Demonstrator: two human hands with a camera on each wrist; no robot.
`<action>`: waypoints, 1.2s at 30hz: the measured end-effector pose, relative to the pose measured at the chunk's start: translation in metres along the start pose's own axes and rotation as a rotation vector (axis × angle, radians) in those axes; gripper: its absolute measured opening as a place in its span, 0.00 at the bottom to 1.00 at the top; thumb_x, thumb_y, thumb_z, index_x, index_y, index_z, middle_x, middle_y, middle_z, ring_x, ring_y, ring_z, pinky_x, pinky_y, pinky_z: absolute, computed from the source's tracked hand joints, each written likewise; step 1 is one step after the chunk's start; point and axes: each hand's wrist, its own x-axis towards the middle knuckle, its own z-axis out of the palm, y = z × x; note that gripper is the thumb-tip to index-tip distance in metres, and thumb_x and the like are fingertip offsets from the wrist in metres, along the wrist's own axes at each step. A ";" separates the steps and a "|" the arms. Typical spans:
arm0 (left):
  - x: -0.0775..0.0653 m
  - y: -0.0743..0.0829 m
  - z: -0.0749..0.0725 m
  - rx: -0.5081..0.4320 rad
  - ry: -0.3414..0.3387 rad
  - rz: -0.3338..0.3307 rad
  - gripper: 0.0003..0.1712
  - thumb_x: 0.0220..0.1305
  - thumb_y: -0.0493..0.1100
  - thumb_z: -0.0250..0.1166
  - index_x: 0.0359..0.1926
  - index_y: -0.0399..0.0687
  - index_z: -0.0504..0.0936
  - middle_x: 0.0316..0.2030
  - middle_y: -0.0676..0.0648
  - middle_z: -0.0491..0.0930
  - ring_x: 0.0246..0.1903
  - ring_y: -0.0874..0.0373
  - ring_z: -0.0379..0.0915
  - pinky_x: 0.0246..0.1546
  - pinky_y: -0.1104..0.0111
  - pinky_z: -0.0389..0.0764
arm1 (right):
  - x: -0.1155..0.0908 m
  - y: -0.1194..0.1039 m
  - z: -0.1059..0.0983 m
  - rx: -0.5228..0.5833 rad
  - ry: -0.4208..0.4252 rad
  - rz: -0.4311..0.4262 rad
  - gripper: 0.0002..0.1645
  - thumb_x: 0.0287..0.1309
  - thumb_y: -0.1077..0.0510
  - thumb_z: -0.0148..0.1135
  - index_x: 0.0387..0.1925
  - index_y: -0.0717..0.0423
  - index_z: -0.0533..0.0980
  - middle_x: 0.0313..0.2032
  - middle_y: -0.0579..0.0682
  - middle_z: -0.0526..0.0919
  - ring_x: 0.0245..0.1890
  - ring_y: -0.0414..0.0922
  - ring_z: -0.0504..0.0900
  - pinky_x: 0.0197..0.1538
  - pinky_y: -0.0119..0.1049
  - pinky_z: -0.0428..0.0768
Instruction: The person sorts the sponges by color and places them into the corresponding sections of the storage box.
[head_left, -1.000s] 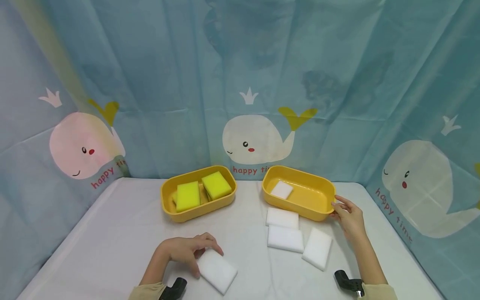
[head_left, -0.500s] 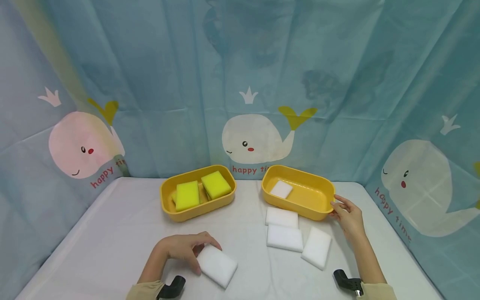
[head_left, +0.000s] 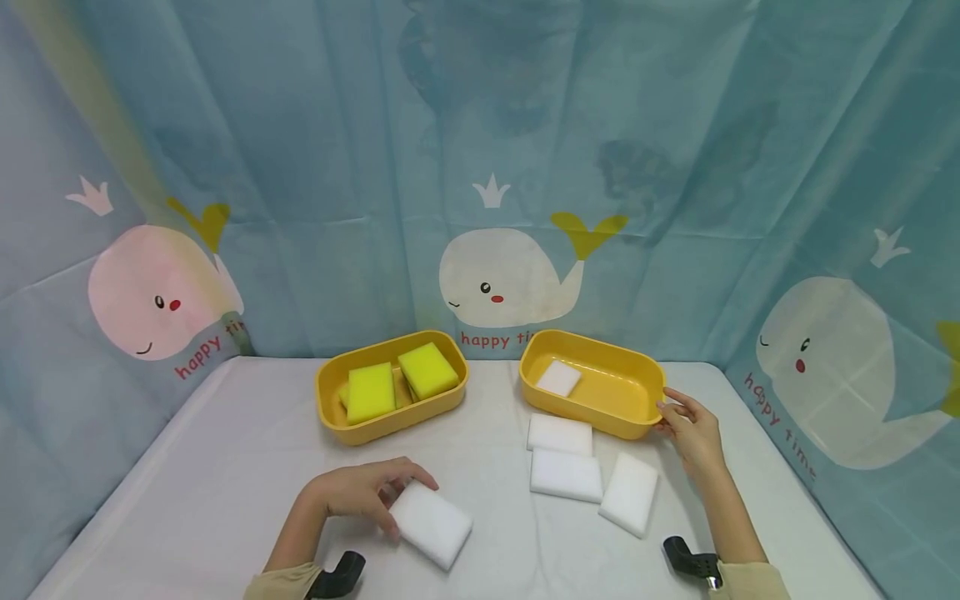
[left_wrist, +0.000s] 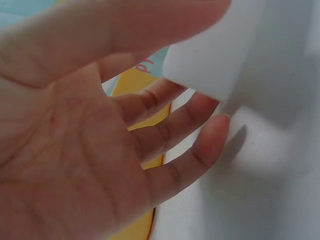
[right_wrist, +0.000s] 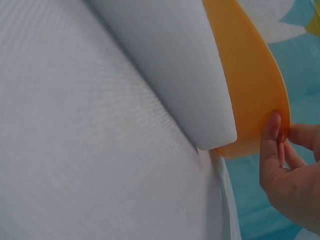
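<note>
In the head view my left hand (head_left: pixel 360 492) pinches a white sponge (head_left: pixel 433 527) at the front middle of the table, thumb on the near side and fingers on the far side. The left wrist view shows that sponge (left_wrist: pixel 205 60) between thumb and fingers, with a shadow on the white cloth below. My right hand (head_left: pixel 696 437) grips the right end of a yellow tray (head_left: pixel 622 392), thumb and fingers at its rim. Inside this tray lies a small white sponge (head_left: pixel 558 378). Three more white sponges, one of them upright on the slant (head_left: pixel 630 495), lie in front of it.
A second yellow tray (head_left: pixel 423 412) at the back left holds several yellow sponges (head_left: pixel 371 392). Behind the white-covered table (head_left: pixel 225 467) hangs a blue curtain (head_left: pixel 337 275) printed with whales, which also runs along both sides.
The sponge in my left hand has shifted slightly away from me, its near corner higher in view. My right hand keeps its grip on the tray. The head view has shifted a little.
</note>
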 end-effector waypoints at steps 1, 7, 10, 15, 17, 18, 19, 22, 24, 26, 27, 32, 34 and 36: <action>-0.003 0.012 0.001 -0.001 0.011 -0.010 0.40 0.51 0.39 0.83 0.66 0.62 0.80 0.51 0.50 0.73 0.41 0.53 0.71 0.39 0.66 0.74 | 0.000 0.000 0.000 -0.001 -0.001 0.001 0.33 0.78 0.62 0.56 0.79 0.64 0.61 0.38 0.41 0.75 0.33 0.33 0.81 0.42 0.23 0.85; -0.011 0.027 0.001 0.023 0.046 -0.007 0.37 0.55 0.44 0.82 0.66 0.64 0.79 0.54 0.50 0.75 0.46 0.52 0.71 0.42 0.65 0.76 | -0.001 -0.001 0.000 -0.002 -0.005 0.004 0.34 0.78 0.62 0.56 0.79 0.64 0.61 0.39 0.42 0.75 0.33 0.33 0.81 0.43 0.23 0.85; -0.012 0.025 0.000 0.030 0.072 -0.051 0.38 0.53 0.47 0.83 0.65 0.66 0.80 0.56 0.50 0.75 0.48 0.53 0.72 0.44 0.65 0.77 | -0.001 -0.001 0.001 -0.010 -0.003 0.006 0.34 0.78 0.62 0.56 0.79 0.64 0.61 0.40 0.43 0.75 0.33 0.33 0.81 0.43 0.23 0.85; -0.012 0.026 0.001 -0.006 0.133 -0.090 0.38 0.51 0.43 0.83 0.64 0.62 0.81 0.56 0.47 0.75 0.49 0.48 0.72 0.46 0.61 0.77 | 0.000 0.000 0.001 -0.017 -0.001 0.006 0.34 0.79 0.61 0.56 0.79 0.63 0.61 0.42 0.45 0.74 0.34 0.33 0.80 0.43 0.23 0.85; -0.012 0.025 0.001 -0.003 0.134 -0.092 0.38 0.52 0.44 0.83 0.64 0.63 0.81 0.58 0.48 0.75 0.51 0.50 0.72 0.48 0.62 0.77 | 0.000 0.000 0.001 -0.013 -0.001 0.005 0.33 0.79 0.61 0.56 0.79 0.63 0.61 0.41 0.45 0.74 0.33 0.33 0.80 0.43 0.23 0.85; -0.012 0.024 0.000 0.006 0.130 -0.087 0.38 0.53 0.46 0.83 0.65 0.63 0.80 0.59 0.48 0.75 0.52 0.51 0.72 0.48 0.63 0.78 | 0.000 0.000 0.001 -0.012 -0.003 0.004 0.34 0.79 0.61 0.56 0.79 0.64 0.61 0.41 0.45 0.74 0.33 0.33 0.81 0.43 0.23 0.85; -0.013 0.025 0.000 0.005 0.134 -0.081 0.38 0.53 0.47 0.83 0.65 0.62 0.80 0.59 0.48 0.75 0.52 0.52 0.72 0.49 0.64 0.78 | 0.000 0.000 0.000 -0.008 -0.004 0.002 0.33 0.79 0.61 0.56 0.79 0.64 0.61 0.41 0.44 0.75 0.33 0.33 0.81 0.43 0.24 0.85; -0.016 0.032 0.001 -0.018 0.144 -0.073 0.38 0.54 0.47 0.83 0.66 0.61 0.80 0.59 0.48 0.75 0.52 0.52 0.72 0.49 0.65 0.79 | 0.000 0.001 0.000 -0.003 -0.010 -0.002 0.33 0.79 0.61 0.56 0.79 0.64 0.61 0.40 0.43 0.75 0.33 0.32 0.81 0.43 0.24 0.85; -0.018 0.041 0.003 -0.045 0.169 -0.068 0.37 0.53 0.44 0.83 0.65 0.57 0.80 0.59 0.46 0.76 0.52 0.50 0.72 0.50 0.63 0.79 | 0.000 0.001 -0.001 0.001 -0.015 -0.004 0.34 0.78 0.61 0.56 0.79 0.64 0.61 0.39 0.42 0.75 0.33 0.32 0.81 0.43 0.23 0.85; -0.018 0.045 0.003 -0.041 0.181 -0.060 0.37 0.54 0.43 0.83 0.65 0.55 0.80 0.59 0.46 0.76 0.52 0.49 0.72 0.50 0.62 0.79 | -0.001 0.001 0.000 0.003 -0.015 -0.006 0.34 0.78 0.62 0.56 0.79 0.64 0.61 0.39 0.42 0.75 0.33 0.32 0.81 0.43 0.23 0.85; -0.018 0.045 0.004 -0.038 0.186 -0.054 0.36 0.55 0.42 0.82 0.65 0.55 0.80 0.59 0.46 0.76 0.52 0.49 0.72 0.50 0.62 0.79 | -0.001 0.001 0.000 0.001 -0.011 -0.006 0.33 0.78 0.62 0.56 0.79 0.64 0.61 0.39 0.42 0.75 0.33 0.32 0.81 0.42 0.23 0.85; -0.015 0.036 0.004 -0.047 0.229 0.002 0.37 0.53 0.47 0.84 0.64 0.54 0.81 0.58 0.47 0.77 0.50 0.50 0.72 0.47 0.63 0.80 | -0.001 0.000 0.002 -0.018 0.013 -0.002 0.33 0.78 0.61 0.56 0.78 0.64 0.62 0.41 0.45 0.74 0.32 0.33 0.80 0.42 0.23 0.85; -0.015 0.032 0.003 -0.037 0.232 0.033 0.38 0.54 0.48 0.84 0.65 0.55 0.80 0.58 0.48 0.76 0.50 0.51 0.72 0.45 0.64 0.81 | -0.001 0.000 0.002 -0.020 0.019 -0.003 0.33 0.79 0.62 0.56 0.78 0.64 0.62 0.41 0.45 0.74 0.32 0.33 0.80 0.41 0.23 0.85; -0.015 0.037 0.003 -0.026 0.238 0.024 0.37 0.55 0.44 0.83 0.66 0.52 0.79 0.59 0.46 0.76 0.50 0.50 0.72 0.46 0.64 0.81 | -0.001 0.000 0.002 -0.018 0.020 -0.005 0.32 0.79 0.62 0.56 0.78 0.64 0.62 0.40 0.44 0.74 0.32 0.33 0.80 0.41 0.23 0.85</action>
